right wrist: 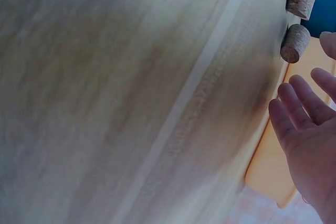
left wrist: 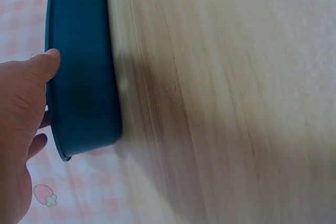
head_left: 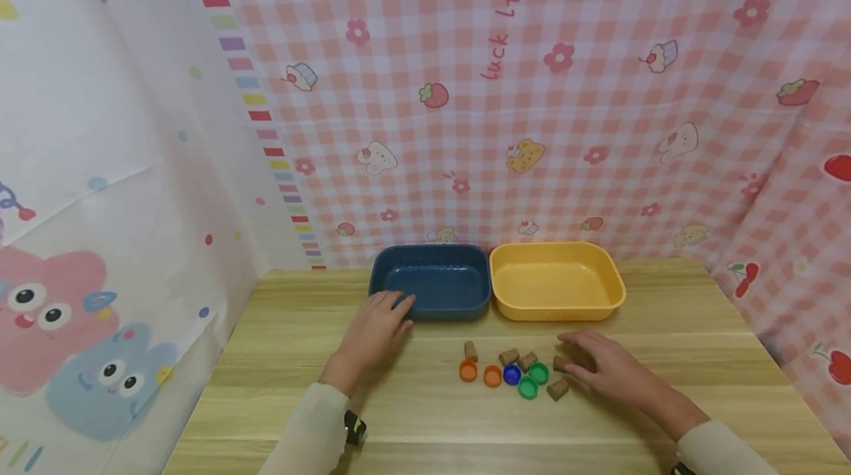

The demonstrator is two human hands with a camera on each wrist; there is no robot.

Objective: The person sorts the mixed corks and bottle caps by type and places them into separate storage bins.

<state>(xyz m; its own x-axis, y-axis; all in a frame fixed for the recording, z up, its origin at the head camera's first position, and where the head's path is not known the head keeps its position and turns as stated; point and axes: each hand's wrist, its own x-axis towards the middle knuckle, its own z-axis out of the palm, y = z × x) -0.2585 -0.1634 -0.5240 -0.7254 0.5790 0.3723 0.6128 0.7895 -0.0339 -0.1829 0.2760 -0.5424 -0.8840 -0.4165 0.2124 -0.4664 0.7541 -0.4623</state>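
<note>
My left hand (head_left: 377, 327) is at the front left corner of a dark blue tray (head_left: 475, 303), fingers loosely bent over its rim. In the left wrist view the thumb overlaps the tray's outer wall close to the rim. My right hand (head_left: 614, 370) is held low over the table, fingers relaxed and spread, with nothing in it. Beside its thumb lie a cork (head_left: 561, 363) and another cork (head_left: 558, 389). Farther left are a cork (head_left: 470, 351) and two corks close together, with two orange caps, a blue cap (head_left: 512, 374) and two green caps in front.
A yellow tray (head_left: 558, 312) stands right of the blue one, their ends side by side at the table's back. Behind them hangs a pink checked cloth (head_left: 399, 120). The wooden table (head_left: 465, 431) carries the loose pieces in its middle.
</note>
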